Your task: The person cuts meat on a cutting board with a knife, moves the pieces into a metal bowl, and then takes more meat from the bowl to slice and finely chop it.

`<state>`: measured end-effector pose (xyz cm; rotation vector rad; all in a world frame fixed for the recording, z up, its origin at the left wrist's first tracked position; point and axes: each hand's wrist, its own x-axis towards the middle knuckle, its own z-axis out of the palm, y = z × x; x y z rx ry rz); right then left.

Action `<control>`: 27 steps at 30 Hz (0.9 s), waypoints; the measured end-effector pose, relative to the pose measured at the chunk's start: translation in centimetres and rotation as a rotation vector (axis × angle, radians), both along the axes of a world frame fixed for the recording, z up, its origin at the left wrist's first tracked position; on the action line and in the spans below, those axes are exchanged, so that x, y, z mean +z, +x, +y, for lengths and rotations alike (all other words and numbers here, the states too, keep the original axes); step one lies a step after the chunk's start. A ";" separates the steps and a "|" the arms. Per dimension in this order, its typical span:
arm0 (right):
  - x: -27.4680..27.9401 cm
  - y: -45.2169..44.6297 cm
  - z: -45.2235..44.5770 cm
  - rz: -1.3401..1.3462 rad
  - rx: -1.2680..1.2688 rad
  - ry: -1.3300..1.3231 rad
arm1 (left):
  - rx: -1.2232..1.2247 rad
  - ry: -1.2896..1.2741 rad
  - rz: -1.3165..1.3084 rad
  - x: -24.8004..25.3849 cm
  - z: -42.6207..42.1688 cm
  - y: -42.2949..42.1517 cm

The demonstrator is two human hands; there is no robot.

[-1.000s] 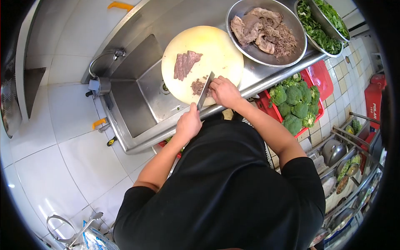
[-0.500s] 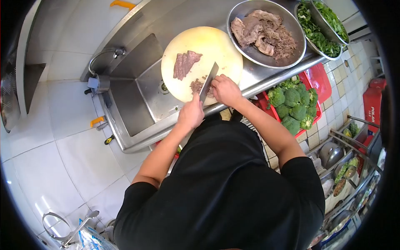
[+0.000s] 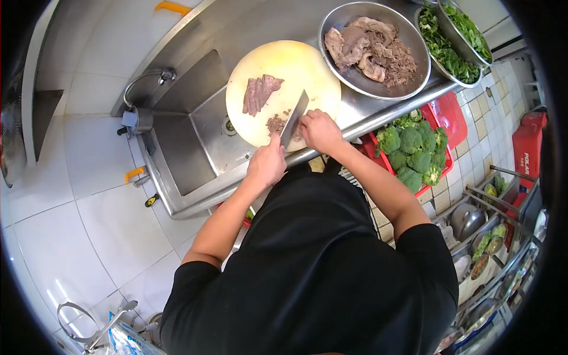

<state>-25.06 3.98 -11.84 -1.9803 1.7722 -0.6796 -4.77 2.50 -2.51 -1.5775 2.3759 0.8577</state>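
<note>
My left hand [image 3: 267,163] is closed around the handle of a cleaver [image 3: 294,120], whose broad blade points up and away over the round cutting board [image 3: 319,65]. Beside the blade, my right hand [image 3: 320,131] has its fingers curled and pressed onto a piece of cooked meat [image 3: 297,134], mostly hidden under the fingertips. Chopped bits of meat [image 3: 276,124] lie on the blade's left side. Farther up the board rests a sliced slab of meat [image 3: 260,94], apart from both hands.
A steel bowl of cooked meat [image 3: 370,50] stands right of the board. Beyond it are bowls of leafy greens [image 3: 447,47]. The board partly overhangs a steel sink [image 3: 180,154] with a faucet [image 3: 165,75]. Below the counter edge, a red basket [image 3: 452,121] holds broccoli [image 3: 414,145].
The view has shifted slightly. Both hands keep nearly the same places on the board, and the cleaver remains beside the right fingertips with its blade at a slightly different angle.
</note>
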 end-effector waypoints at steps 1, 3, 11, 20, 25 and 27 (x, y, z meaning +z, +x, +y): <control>0.1 -0.1 0.0 -0.003 -0.003 0.003 | -0.012 0.015 -0.015 1.0 0.1 0.2; 0.0 -0.2 0.3 -0.017 -0.014 0.017 | 0.012 0.073 -0.079 2.5 1.7 1.4; -0.6 -0.7 0.7 0.053 0.032 0.041 | 0.038 -0.017 0.028 -1.6 1.3 -0.6; -0.3 -0.9 1.4 0.034 0.014 -0.019 | 0.049 0.015 -0.029 -0.8 4.1 0.9; 0.7 -1.4 1.1 0.037 0.034 0.002 | -0.008 -0.041 0.003 -0.2 1.6 -1.0; 0.9 -1.6 1.8 0.016 0.040 -0.003 | 0.007 0.003 -0.040 1.5 2.8 0.0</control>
